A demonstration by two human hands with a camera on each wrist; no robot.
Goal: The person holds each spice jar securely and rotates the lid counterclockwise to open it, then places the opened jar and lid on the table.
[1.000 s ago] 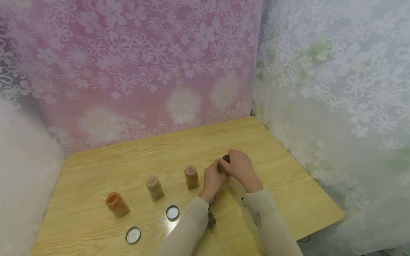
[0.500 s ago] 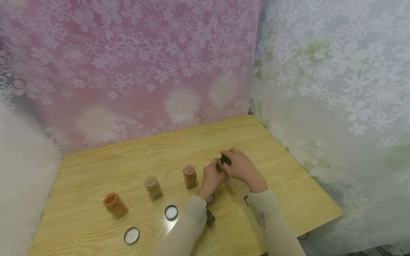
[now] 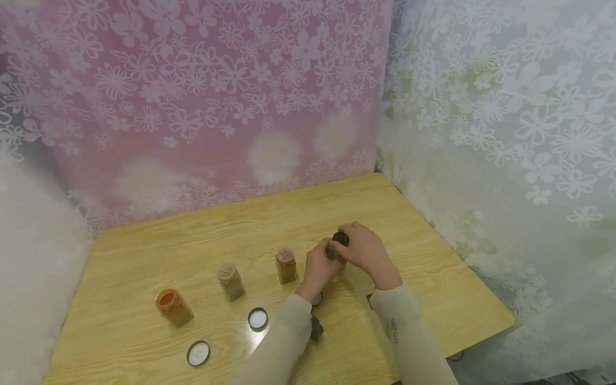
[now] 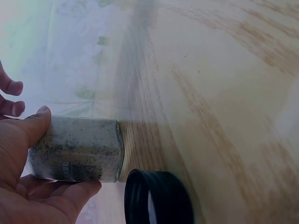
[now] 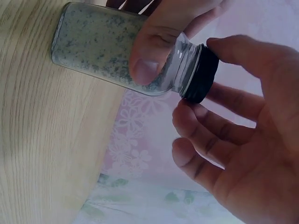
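A glass spice jar (image 5: 100, 49) filled with pale, dark-flecked seasoning stands on the table at the right. My left hand (image 3: 317, 270) grips its body, the thumb lying along the glass in the right wrist view. On the jar's neck sits a black cap (image 5: 203, 74), and my right hand (image 3: 367, 255) pinches its edge between thumb and fingertips. In the head view the hands cover most of this jar. The left wrist view shows the jar's lower part and a loose black cap (image 4: 168, 200) lying near it.
Left of my hands stand a red-brown shaker jar (image 3: 286, 267), a paler shaker jar (image 3: 232, 284) and an uncapped orange jar (image 3: 177, 311). Loose caps lie nearer me: one cap (image 3: 198, 353) at left, another cap (image 3: 258, 319) beside my left sleeve. The table's right edge (image 3: 449, 251) runs beside a curtain.
My right hand has shifted slightly right, and its fingers have changed position round the cap. My left hand keeps its grip on the jar. The other jars have stayed put.
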